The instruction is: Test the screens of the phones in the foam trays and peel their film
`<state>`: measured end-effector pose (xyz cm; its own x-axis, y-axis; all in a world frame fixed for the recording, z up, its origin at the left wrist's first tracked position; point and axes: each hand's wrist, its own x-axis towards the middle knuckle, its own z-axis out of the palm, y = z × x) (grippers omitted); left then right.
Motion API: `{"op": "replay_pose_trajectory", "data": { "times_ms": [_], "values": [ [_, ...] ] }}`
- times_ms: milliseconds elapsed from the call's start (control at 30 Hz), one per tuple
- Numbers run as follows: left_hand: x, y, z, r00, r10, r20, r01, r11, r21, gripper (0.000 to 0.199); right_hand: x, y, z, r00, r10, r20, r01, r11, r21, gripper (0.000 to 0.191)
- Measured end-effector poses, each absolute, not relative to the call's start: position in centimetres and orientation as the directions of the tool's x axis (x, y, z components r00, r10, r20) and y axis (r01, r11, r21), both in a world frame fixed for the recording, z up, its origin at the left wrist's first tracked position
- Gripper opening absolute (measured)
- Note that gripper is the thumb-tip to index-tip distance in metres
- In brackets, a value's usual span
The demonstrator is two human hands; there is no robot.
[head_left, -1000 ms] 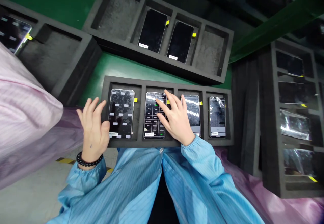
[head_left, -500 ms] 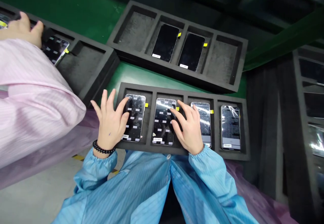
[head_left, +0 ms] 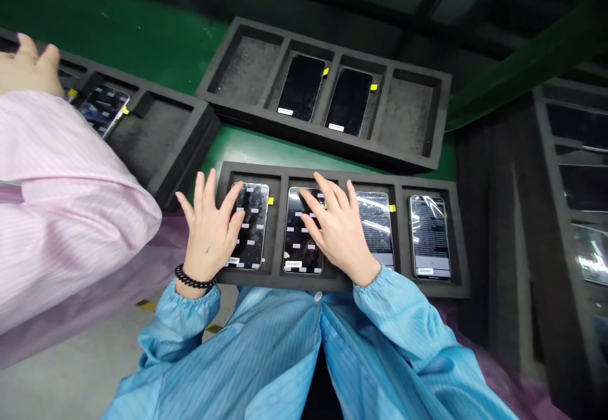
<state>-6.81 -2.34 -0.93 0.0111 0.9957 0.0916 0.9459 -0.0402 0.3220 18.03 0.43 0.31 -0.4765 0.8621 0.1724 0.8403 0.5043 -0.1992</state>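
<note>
A dark foam tray (head_left: 278, 277) lies before me with a phone in each compartment. My left hand (head_left: 209, 233), a black beaded band at its wrist, is spread over the left edge of the leftmost phone (head_left: 254, 236). Its index finger and thumb reach onto that screen. Over the second phone (head_left: 299, 249) hovers or rests my right hand (head_left: 337, 227), fingers apart; contact is hard to tell. Both these screens show small pale rectangles on black. The third phone (head_left: 377, 223), partly behind my right hand, and the rightmost phone (head_left: 430, 236) show lines of text.
Behind stands another foam tray (head_left: 413, 116) with two dark-screened phones (head_left: 301, 87) in its middle compartments. At left, a co-worker's hand (head_left: 31, 71) and pink sleeve (head_left: 71, 204) are over a further tray (head_left: 156, 128). Stacked foam trays (head_left: 555, 217) rise at right.
My right hand has moved left and slightly up, further across the second phone's screen. My left hand stays nearly where it was. The co-worker's hand has shifted left.
</note>
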Motion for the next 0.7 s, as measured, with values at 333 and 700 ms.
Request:
{"op": "replay_pose_trajectory", "data": {
  "times_ms": [333, 700],
  "values": [
    [-6.2, -1.7, -0.6, 0.109, 0.986, 0.125, 0.937, -0.144, 0.317, 0.054, 20.3, -0.6, 0.4, -0.363, 0.904, 0.226, 0.884, 0.411, -0.222, 0.043],
    [-5.6, -1.3, -1.1, 0.237, 0.968, 0.079, 0.939, -0.249, 0.236, 0.053, 21.1, -1.0, 0.0, -0.352, 0.914, 0.202, 0.887, 0.394, -0.24, 0.038]
  ]
}}
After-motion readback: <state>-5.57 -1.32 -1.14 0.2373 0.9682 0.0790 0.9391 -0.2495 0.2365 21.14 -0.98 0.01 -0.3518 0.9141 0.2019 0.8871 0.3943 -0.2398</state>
